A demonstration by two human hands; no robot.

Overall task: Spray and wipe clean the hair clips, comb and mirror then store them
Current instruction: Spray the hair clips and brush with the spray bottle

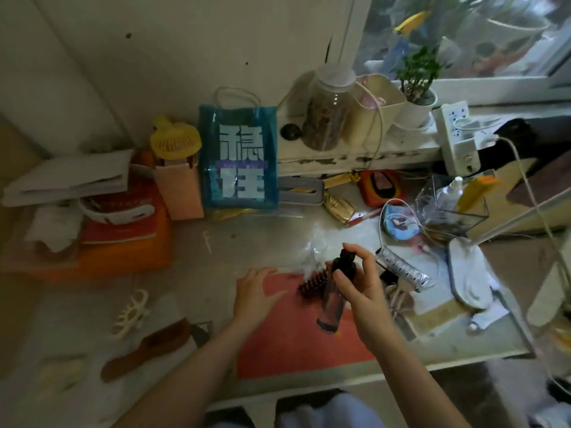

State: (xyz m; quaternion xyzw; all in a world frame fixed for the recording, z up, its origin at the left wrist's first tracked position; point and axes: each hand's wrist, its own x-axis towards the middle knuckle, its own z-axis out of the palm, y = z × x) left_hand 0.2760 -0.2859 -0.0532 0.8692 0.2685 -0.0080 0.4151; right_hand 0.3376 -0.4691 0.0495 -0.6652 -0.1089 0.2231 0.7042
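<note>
My right hand (363, 291) grips a dark spray bottle (335, 299), with a finger on its black nozzle, held over a red mat (287, 344). A dark brown claw hair clip (312, 284) lies on the mat just left of the bottle. My left hand (255, 293) rests flat on the mat's left edge, fingers spread, holding nothing. A cream claw clip (131, 313) lies on the desk to the left. Below it sits a brown wooden comb (148, 347), and another pale clip (61, 373) lies at the far left. I see no mirror clearly.
A blue tote bag (238, 159), a pink box (180, 189) and an orange stack (120, 239) stand at the back. At right are a clear organiser (451, 208), a silver tube (404, 270), a lamp base (469, 276) and cables. The desk's front edge (309, 387) is near.
</note>
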